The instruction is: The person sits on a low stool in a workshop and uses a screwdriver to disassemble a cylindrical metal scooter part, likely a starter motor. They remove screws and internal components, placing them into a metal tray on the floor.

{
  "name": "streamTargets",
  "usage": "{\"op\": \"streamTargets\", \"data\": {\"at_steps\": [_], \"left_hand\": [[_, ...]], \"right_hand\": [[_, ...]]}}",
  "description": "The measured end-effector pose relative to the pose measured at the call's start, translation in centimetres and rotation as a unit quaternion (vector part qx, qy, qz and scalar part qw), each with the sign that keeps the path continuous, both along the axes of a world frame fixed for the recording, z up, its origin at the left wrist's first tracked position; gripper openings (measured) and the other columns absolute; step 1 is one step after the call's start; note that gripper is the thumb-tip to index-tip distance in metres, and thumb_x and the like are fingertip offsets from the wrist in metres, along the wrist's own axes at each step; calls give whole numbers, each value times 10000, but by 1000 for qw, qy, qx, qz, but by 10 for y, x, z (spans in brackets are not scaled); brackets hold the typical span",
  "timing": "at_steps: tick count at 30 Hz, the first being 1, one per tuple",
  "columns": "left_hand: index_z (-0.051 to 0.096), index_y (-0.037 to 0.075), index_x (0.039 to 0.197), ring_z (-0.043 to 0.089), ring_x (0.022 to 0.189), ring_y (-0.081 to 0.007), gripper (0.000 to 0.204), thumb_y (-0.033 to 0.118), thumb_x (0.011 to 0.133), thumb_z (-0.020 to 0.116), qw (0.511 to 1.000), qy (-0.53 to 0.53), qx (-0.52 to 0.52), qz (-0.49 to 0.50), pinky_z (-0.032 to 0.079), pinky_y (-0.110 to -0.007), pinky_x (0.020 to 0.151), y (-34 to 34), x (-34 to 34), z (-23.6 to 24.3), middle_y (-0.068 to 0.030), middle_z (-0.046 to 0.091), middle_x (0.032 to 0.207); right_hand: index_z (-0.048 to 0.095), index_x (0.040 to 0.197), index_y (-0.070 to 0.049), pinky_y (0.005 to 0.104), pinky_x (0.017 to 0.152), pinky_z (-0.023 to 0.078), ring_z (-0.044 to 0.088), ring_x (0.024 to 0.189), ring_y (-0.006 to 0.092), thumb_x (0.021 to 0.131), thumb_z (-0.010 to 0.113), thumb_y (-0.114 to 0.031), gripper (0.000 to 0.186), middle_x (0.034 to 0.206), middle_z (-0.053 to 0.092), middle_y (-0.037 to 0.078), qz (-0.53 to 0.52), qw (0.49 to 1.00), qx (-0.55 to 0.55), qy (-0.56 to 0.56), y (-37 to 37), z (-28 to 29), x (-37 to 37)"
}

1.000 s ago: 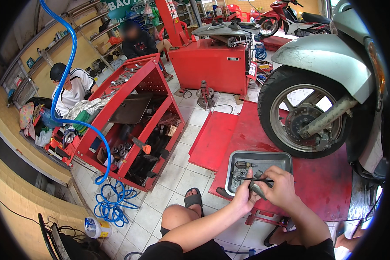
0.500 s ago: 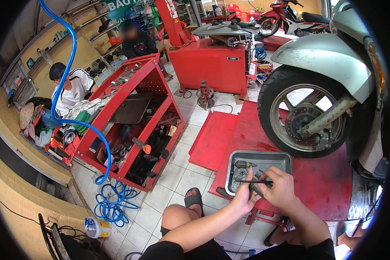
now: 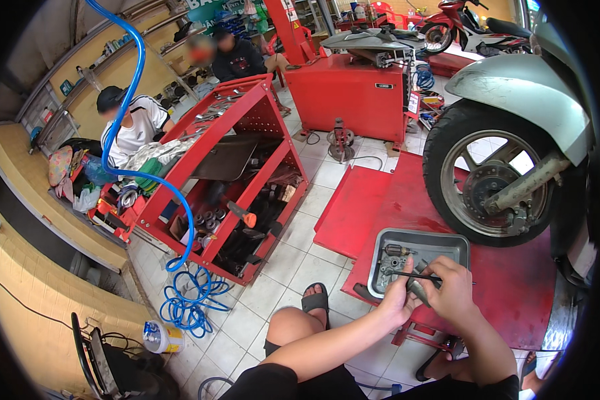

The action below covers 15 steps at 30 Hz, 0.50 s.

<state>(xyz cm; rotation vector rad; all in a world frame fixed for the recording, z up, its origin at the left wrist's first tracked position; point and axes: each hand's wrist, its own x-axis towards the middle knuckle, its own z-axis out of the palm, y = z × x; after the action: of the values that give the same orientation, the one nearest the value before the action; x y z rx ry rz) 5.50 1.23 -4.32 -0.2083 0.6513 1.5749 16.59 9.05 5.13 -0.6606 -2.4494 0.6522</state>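
Note:
Both hands meet over the near edge of a grey metal tray [image 3: 423, 233]. My left hand [image 3: 397, 303] is closed around a small grey metal part [image 3: 418, 291], partly hidden by fingers. Pinched in my right hand [image 3: 452, 288] is a thin dark rod [image 3: 415, 275], lying across the top of that part; the rod's exact kind is not clear. Inside the tray lie a dark cylindrical piece [image 3: 398, 250] and several small metal parts [image 3: 391, 265].
The tray rests on a red lift platform [image 3: 400, 200] beside a scooter's front wheel [image 3: 490, 177]. To the left stand a red tool cart [image 3: 237, 223] and a coiled blue hose [image 3: 192, 303]. Two people [image 3: 137, 127] sit farther back.
The whole view has swung, so the scene sits farther right. The dark rod, nearly level before, now slopes down to the right. Both hands keep their holds.

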Motion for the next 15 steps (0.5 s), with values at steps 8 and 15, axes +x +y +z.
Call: {"op": "streamTargets", "data": {"at_steps": [8,15], "left_hand": [[641,86,984,681,800,-164,476,557,916,661,999,20,-20,30,585,-383,794,-3,1,7,-23,677,866],[613,51,1159,689,1003,-236,531,543,963,583,999,8,47,13,596,-425,868,1,-6,2,-81,691,1091]], "right_hand": [[704,814,-40,403,623,518,675,715,324,737,793,-153,163,833,659,81,3,1000,5,11,-5,5,-4],[661,878,-28,424,654,515,668,769,358,740,826,-239,300,857,658,119,30,999,-11,16,8,0,-1]]}}
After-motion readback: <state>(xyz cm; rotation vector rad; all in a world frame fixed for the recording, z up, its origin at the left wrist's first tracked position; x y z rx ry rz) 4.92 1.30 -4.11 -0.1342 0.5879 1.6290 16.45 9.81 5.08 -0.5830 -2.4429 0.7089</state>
